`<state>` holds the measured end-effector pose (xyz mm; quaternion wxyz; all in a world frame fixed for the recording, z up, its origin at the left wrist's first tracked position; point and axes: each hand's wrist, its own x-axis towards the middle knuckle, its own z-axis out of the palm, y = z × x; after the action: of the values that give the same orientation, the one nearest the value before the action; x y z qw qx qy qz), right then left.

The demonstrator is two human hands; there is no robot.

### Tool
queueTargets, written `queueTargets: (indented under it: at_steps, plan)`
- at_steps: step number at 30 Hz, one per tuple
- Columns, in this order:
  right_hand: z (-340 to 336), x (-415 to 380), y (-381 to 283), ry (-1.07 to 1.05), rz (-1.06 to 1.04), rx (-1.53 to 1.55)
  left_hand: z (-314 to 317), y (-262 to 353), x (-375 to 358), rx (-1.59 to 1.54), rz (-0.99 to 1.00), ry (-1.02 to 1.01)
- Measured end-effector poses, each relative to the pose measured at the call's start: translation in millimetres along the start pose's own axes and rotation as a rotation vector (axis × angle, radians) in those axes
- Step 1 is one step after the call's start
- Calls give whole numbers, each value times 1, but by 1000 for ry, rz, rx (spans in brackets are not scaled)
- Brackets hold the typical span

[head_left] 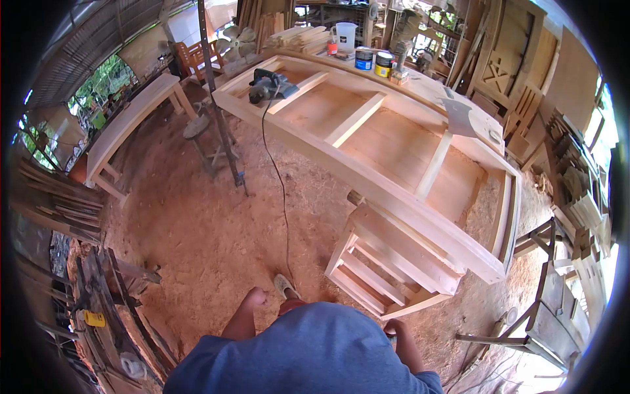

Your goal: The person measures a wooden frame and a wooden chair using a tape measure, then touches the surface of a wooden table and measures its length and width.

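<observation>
My left hand (256, 297) hangs low in front of my body, over the dirt floor, its fingers curled in with nothing showing in them. Close to the lower edge of a slatted wooden frame (367, 226) is my right hand (394, 326), its fingers mostly hidden from this view. That smaller frame leans beside a large pale wooden frame (302, 154) with crossbars and a panel inside. A corded power tool (264, 85) rests on the big frame's far left end, and its black cord (279, 171) runs down to the floor near my foot.
Paint cans (364, 60), a white bucket (345, 35) and stacked strips (298, 39) stand beyond the big frame. A metal post (220, 98) and a stool (197, 129) are to the left, near a long wooden bench (131, 118). Timber scraps (111, 302) lie at lower left.
</observation>
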<state>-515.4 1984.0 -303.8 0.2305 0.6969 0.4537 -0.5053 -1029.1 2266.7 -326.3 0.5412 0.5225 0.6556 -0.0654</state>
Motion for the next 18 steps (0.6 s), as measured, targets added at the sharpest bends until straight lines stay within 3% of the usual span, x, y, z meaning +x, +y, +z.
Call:
queueTargets:
  at_steps: [4, 7, 10, 14, 18]
  plan:
    - [31, 22, 33, -136, 198, 147, -5, 25, -19, 18, -26, 30]
    - [25, 1, 25, -22, 192, 95, -1, 16, -2, -23, 1, 58]
    - [12, 3, 12, -50, 251, 52, -2, 23, -4, 7, 12, 49]
    - [5, 16, 3, 83, 81, 26, -7, 53, -33, 100, -4, 38]
    - [5, 38, -2, 85, 45, 57, -9, 49, -31, 156, 54, 58]
